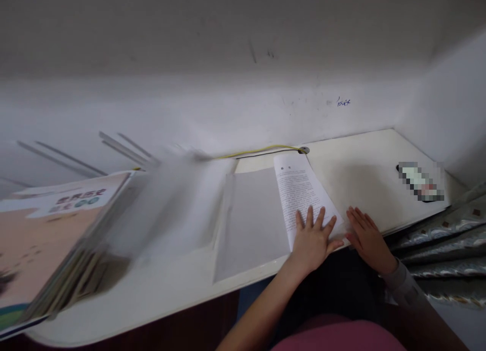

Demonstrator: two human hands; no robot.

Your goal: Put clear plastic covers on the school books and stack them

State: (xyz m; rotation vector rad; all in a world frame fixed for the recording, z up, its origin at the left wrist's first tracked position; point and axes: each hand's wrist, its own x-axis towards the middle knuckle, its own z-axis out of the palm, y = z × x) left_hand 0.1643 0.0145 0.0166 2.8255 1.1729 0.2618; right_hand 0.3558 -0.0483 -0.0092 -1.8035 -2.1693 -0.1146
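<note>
My left hand (312,237) lies flat on a printed page (298,181), fingers spread over the lower lines of text. Just right of that page, my right hand (367,239) rests at the desk's front edge with its fingers stretched out and side by side; nothing is gripped in it. A plain grey sheet or cover (252,214) lies along the page's left side; whether the two are joined I cannot tell. Farther left, white sheets (170,204) look smeared and their outlines are unclear.
A stack of books with a colourful cover (56,229) stands on the left of the white desk (159,300). A phone (419,181), partly pixelated, lies at the right end. A yellow cable (261,148) runs along the wall to a round cable hole (304,150). Patterned fabric (451,239) hangs at right.
</note>
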